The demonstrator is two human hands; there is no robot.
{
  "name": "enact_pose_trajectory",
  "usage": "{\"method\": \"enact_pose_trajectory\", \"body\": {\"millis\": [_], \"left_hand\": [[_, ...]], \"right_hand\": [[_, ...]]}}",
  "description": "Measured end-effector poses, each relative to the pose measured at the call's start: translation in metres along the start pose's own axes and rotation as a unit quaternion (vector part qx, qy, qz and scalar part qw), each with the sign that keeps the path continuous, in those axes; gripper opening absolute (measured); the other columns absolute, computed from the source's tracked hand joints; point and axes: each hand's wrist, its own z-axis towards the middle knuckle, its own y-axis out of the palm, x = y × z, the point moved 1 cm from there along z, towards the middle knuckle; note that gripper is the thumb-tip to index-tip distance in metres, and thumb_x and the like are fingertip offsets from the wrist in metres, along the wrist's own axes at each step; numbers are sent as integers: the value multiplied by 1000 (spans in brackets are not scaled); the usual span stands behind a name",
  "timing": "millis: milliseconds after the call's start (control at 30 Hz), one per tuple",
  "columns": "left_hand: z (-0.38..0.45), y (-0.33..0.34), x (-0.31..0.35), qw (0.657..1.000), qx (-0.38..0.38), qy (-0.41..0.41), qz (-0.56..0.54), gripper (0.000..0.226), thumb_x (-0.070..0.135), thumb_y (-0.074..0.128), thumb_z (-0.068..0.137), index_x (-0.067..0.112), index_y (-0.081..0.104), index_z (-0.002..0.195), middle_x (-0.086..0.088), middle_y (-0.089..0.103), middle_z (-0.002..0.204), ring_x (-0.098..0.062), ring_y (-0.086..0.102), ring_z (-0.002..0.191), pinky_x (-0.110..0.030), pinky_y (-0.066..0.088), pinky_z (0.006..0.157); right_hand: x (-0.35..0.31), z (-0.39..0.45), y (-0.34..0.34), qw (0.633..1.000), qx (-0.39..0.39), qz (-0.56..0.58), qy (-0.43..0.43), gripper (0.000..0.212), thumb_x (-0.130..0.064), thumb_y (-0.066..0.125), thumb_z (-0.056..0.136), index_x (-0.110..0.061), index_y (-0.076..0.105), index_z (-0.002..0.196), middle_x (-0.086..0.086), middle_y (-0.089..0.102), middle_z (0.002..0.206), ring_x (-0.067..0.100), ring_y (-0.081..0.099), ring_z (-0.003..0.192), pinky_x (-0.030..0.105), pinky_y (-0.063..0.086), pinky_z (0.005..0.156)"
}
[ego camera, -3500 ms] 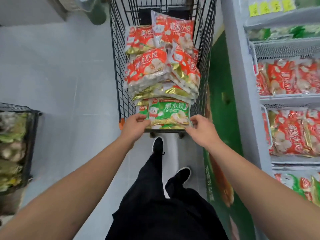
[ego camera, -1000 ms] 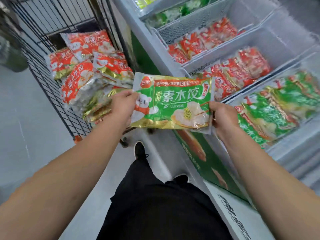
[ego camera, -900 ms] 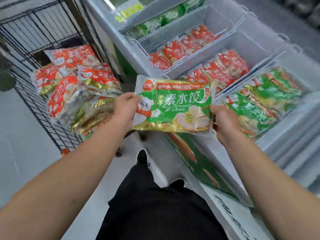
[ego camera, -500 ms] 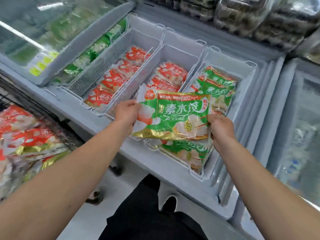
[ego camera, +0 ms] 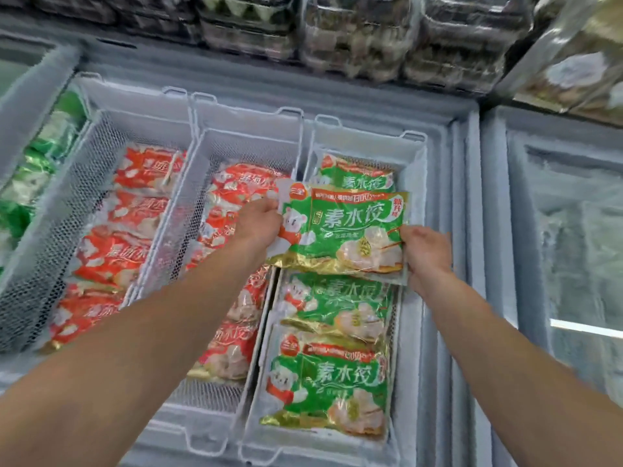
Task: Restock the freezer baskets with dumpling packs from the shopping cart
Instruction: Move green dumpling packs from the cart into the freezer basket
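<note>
I hold a green dumpling pack (ego camera: 347, 230) flat over the right freezer basket (ego camera: 409, 156). My left hand (ego camera: 258, 224) grips its left edge and my right hand (ego camera: 426, 251) grips its right edge. Under it in that basket lie other green packs (ego camera: 330, 385) in a row. The middle basket (ego camera: 246, 143) holds red dumpling packs (ego camera: 232, 345), and the left basket (ego camera: 111, 129) holds more red packs (ego camera: 111, 254). The shopping cart is out of view.
A closed glass freezer lid (ego camera: 573, 251) lies to the right. Stacked clear cartons (ego camera: 354, 35) sit on the shelf behind the freezer. Green bags (ego camera: 37, 163) fill a compartment at the far left.
I have turned from the cart to the freezer, carrying the green pack with both hands. The pack now hovers over the right basket, farther in than half a second ago.
</note>
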Motion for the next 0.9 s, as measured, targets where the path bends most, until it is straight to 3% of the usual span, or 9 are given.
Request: {"method": "enact_pose_trajectory", "body": {"millis": [67, 200, 367, 433, 500, 567, 667, 767, 900], "left_hand": [[24, 20, 18, 1000, -19, 5, 13, 30, -6, 50, 92, 18, 68, 90, -4, 69, 83, -13, 63, 64, -24, 51, 55], [72, 52, 50, 999, -36, 19, 19, 32, -5, 57, 88, 14, 64, 114, -6, 68, 95, -21, 66, 83, -36, 57, 78], [131, 78, 63, 997, -76, 7, 33, 48, 1, 60, 83, 7, 61, 130, -15, 71, 111, -31, 74, 87, -55, 60, 80], [153, 88, 64, 996, -84, 11, 42, 55, 2, 65, 82, 8, 57, 136, -15, 66, 125, -30, 71, 99, -53, 58, 89], [166, 94, 63, 992, -87, 42, 86, 71, 12, 69, 73, 13, 51, 142, -9, 61, 137, -27, 65, 114, -49, 53, 99], [188, 99, 45, 986, -95, 73, 119, 79, 23, 68, 63, 18, 51, 140, -5, 63, 135, -21, 67, 111, -45, 54, 97], [159, 90, 46, 979, -98, 87, 153, 71, 23, 74, 73, 17, 52, 140, 1, 61, 135, -16, 62, 116, -38, 50, 103], [115, 72, 47, 975, -90, 113, 166, 59, 13, 67, 89, 13, 47, 145, -2, 53, 143, -19, 51, 128, -35, 40, 110], [56, 46, 31, 970, -89, 118, 192, 54, 13, 61, 95, 11, 44, 147, -7, 52, 146, -26, 52, 129, -29, 38, 101]], "right_hand": [[-9, 31, 3, 1000, 12, -3, -4, 17, -28, 62, 77, -27, 75, 65, 1, 72, 78, 23, 68, 81, 40, 56, 75], [-37, 81, 16, 997, 58, -27, -40, 16, -21, 63, 91, -15, 78, 93, 3, 75, 94, 19, 69, 87, 33, 56, 83], [-55, 135, 34, 990, 88, -82, -72, 20, -22, 58, 95, -18, 70, 80, 8, 73, 94, 18, 62, 82, 30, 50, 73], [-62, 152, 40, 982, 93, -132, -93, 21, -22, 54, 97, -10, 71, 94, 10, 73, 106, 17, 59, 86, 27, 46, 76], [-66, 158, 44, 967, 86, -198, -139, 29, -21, 53, 97, -12, 65, 122, 6, 66, 124, 19, 60, 106, 29, 47, 93], [-61, 156, 47, 952, 54, -242, -181, 43, -21, 56, 94, -13, 55, 136, 9, 57, 136, 24, 56, 123, 39, 44, 106], [-48, 138, 47, 943, 3, -273, -192, 48, -19, 58, 93, -11, 51, 140, 12, 50, 141, 28, 54, 125, 43, 44, 107], [-40, 107, 42, 932, -27, -302, -198, 47, -19, 58, 94, -11, 52, 140, 13, 51, 140, 29, 55, 124, 36, 42, 107], [-27, 48, 39, 911, -75, -337, -223, 46, -20, 58, 94, -10, 53, 139, 15, 54, 139, 29, 52, 127, 31, 39, 102]]}}
